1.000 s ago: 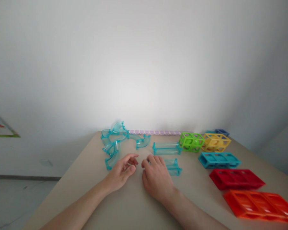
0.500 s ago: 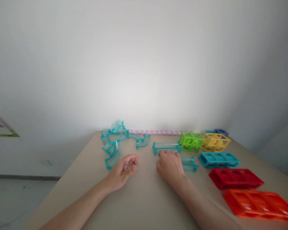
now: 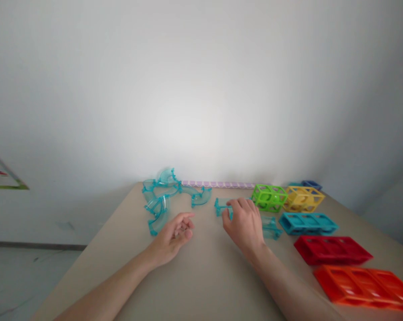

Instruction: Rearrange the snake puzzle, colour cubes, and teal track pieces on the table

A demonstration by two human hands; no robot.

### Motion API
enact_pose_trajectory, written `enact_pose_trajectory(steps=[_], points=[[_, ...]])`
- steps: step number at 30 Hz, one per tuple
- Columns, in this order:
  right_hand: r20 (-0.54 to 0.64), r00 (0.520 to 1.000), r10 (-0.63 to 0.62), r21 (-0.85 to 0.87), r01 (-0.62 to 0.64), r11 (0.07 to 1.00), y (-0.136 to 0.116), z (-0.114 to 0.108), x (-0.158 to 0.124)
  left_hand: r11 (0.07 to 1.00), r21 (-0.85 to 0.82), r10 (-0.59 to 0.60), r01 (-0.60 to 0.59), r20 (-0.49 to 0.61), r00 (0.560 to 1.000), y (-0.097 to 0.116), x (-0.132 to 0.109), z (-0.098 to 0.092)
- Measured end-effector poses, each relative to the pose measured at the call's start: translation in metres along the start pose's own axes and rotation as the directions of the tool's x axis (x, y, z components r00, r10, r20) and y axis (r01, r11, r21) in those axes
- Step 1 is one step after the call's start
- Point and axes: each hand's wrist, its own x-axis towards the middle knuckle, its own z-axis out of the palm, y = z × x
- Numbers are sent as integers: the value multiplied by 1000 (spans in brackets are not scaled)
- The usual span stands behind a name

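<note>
My left hand (image 3: pixel 171 238) rests palm inward above the table, its fingers loosely curled, thumb apart, with nothing in it. Nearest to it is a curved translucent teal track piece (image 3: pixel 159 220). My right hand (image 3: pixel 244 223) is over two straight translucent teal track pieces. Its thumb and index finger are apart above the farther straight piece (image 3: pixel 222 207), whose right part it covers. The nearer straight piece (image 3: pixel 271 228) shows only its right end beyond the hand. Whether the fingertips touch the farther piece is hidden.
More curved teal track pieces (image 3: pixel 166 191) lie at the back left. On the right stand a green frame block (image 3: pixel 268 198), a yellow one (image 3: pixel 303 199), a teal one (image 3: pixel 308 223), a red one (image 3: pixel 333 250) and an orange one (image 3: pixel 365 286). A pale purple strip (image 3: pixel 218 184) runs along the wall.
My right hand has moved slightly forward and to the right, from the nearer straight piece over the farther one, and its thumb has spread. My left hand has hardly moved.
</note>
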Motion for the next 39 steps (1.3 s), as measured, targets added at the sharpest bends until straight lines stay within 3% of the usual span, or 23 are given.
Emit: enact_pose_trajectory(steps=[17,32,39], points=[[50,999,-17,10,17,1000,7,29,11,998,-60,16,-16,-1,1000,-6,1,1],[21,998,-55,14,55,998,15,42,15,999,-48,2,-2,8,1000,-2,1,2],[-32,998,-52,22,52,998,19,33,9,1000,-5,-17,17,2,1000,4,0,2]])
